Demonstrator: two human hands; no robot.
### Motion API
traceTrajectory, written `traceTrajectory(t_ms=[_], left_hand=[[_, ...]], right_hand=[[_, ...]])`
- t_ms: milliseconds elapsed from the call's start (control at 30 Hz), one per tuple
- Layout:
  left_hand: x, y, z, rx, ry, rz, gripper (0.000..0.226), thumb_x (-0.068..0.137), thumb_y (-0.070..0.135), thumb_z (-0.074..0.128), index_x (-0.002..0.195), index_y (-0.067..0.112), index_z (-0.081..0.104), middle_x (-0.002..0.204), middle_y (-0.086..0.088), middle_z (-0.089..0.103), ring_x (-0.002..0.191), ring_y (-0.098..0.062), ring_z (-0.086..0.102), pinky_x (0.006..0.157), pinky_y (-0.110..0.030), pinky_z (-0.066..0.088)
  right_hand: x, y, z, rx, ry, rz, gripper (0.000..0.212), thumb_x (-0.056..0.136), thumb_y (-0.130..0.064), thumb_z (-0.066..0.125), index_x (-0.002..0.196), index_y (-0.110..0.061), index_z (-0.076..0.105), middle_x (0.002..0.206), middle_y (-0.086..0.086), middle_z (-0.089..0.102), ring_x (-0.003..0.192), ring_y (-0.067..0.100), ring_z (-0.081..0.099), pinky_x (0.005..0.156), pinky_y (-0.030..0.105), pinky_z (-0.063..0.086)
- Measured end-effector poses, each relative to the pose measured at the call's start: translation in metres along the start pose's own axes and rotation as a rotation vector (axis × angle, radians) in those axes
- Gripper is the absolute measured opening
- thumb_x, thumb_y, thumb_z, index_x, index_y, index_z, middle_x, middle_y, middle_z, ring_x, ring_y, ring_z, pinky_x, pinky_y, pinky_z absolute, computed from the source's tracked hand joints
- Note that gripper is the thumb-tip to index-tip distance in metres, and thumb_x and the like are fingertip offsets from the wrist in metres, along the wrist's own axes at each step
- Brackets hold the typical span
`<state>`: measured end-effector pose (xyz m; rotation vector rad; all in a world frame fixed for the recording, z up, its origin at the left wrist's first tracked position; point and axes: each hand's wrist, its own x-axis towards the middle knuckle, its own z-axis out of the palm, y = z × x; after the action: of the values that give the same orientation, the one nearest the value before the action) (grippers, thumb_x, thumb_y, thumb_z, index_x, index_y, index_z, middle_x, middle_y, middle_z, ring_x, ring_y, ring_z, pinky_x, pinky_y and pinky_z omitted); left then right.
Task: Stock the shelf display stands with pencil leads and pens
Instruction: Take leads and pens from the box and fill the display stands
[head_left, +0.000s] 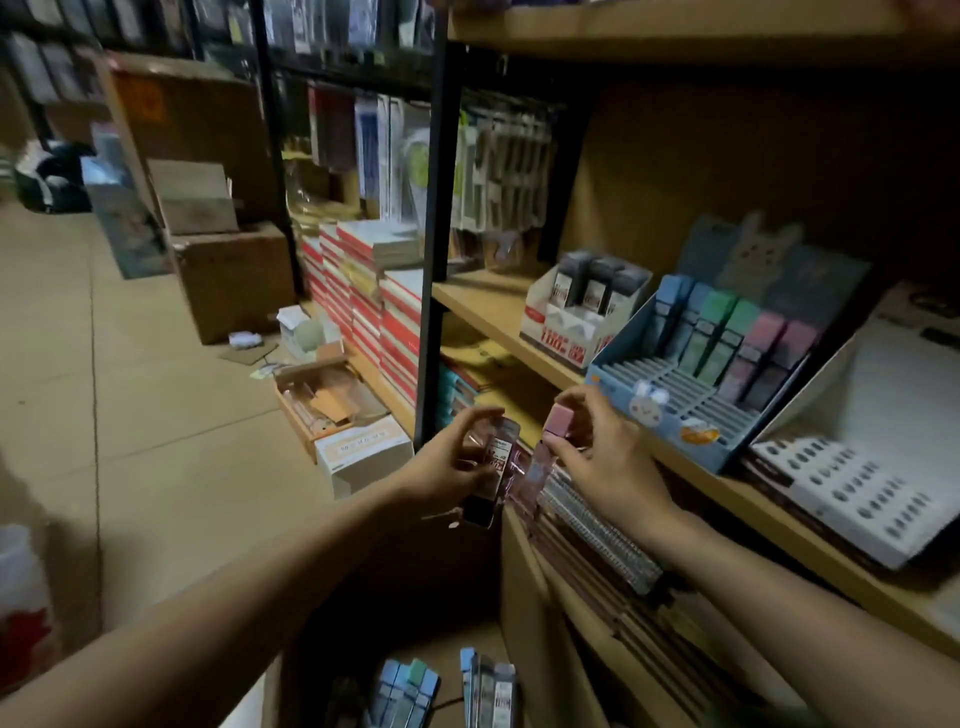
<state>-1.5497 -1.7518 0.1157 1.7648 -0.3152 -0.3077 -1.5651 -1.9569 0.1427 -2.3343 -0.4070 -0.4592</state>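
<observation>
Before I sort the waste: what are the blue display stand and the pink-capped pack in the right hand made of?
The blue display stand looks like printed cardboard: matte, folded edges, die-cut slots. The pink-capped pack in the right hand seems plastic: opaque matte cap, translucent glossy body, though blur leaves that uncertain.

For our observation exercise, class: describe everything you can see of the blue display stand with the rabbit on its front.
The blue display stand looks like printed cardboard, with a white cartoon rabbit on its front lip and a tall rabbit-shaped backboard. It sits on the wooden shelf, tilted back, between a white stand and a white tray. Its slotted floor is mostly unfilled in front; along the back stand upright lead cases in blue, green and pink. Neither hand touches it.
</observation>
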Motion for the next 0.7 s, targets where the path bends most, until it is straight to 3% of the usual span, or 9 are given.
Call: traceTrajectory(t_ms=[167, 300, 467, 567, 700], left_hand=[[0.013, 0.039, 0.000, -0.102, 0.016, 0.115, 0.060, 0.092, 0.000, 0.055, 0.131, 0.045, 0.043, 0.121, -0.005, 0.060, 0.109, -0.019, 0.063, 0.077, -0.039, 0.060], [0.032, 0.058, 0.005, -0.256, 0.044, 0.193, 0.061, 0.090, 0.003, 0.058, 0.120, 0.055, 0.049, 0.121, -0.006, 0.062, 0.102, -0.019, 0.068, 0.072, -0.037, 0.059], [0.050, 0.059, 0.018, -0.290, 0.021, 0.190, 0.061, 0.089, 0.005, 0.060, 0.122, 0.055, 0.047, 0.118, -0.007, 0.065, 0.100, -0.023, 0.069, 0.076, -0.048, 0.059], [0.058, 0.062, 0.029, -0.285, -0.006, 0.209, 0.061, 0.090, 0.003, 0.059, 0.121, 0.054, 0.047, 0.119, -0.005, 0.064, 0.100, -0.020, 0.069, 0.076, -0.044, 0.060], [0.068, 0.070, 0.046, -0.333, -0.058, 0.205, 0.060, 0.091, 0.000, 0.056, 0.121, 0.053, 0.048, 0.112, -0.008, 0.068, 0.095, -0.019, 0.071, 0.073, -0.042, 0.060]], right_hand=[[0.035, -0.023, -0.051, -0.093, 0.090, -0.082, 0.036, 0.084, -0.018, 0.075, 0.107, -0.027, 0.049, 0.084, -0.022, 0.055, 0.073, -0.010, 0.054, 0.060, 0.002, 0.043], [0.057, -0.033, -0.091, -0.149, 0.145, -0.092, 0.035, 0.083, -0.018, 0.076, 0.108, -0.023, 0.053, 0.090, -0.017, 0.058, 0.081, 0.001, 0.059, 0.063, 0.001, 0.044], [0.070, -0.035, -0.154, -0.294, 0.271, -0.048, 0.033, 0.079, -0.023, 0.079, 0.099, -0.027, 0.054, 0.084, -0.017, 0.061, 0.078, -0.003, 0.062, 0.062, 0.007, 0.046], [0.065, -0.026, -0.190, -0.386, 0.294, 0.018, 0.030, 0.078, -0.023, 0.080, 0.095, -0.027, 0.055, 0.082, -0.016, 0.063, 0.076, -0.008, 0.061, 0.061, 0.008, 0.045], [0.049, -0.011, -0.208, -0.481, 0.269, 0.089, 0.029, 0.077, -0.020, 0.080, 0.095, -0.024, 0.057, 0.081, -0.015, 0.063, 0.075, -0.006, 0.061, 0.064, 0.021, 0.054]])
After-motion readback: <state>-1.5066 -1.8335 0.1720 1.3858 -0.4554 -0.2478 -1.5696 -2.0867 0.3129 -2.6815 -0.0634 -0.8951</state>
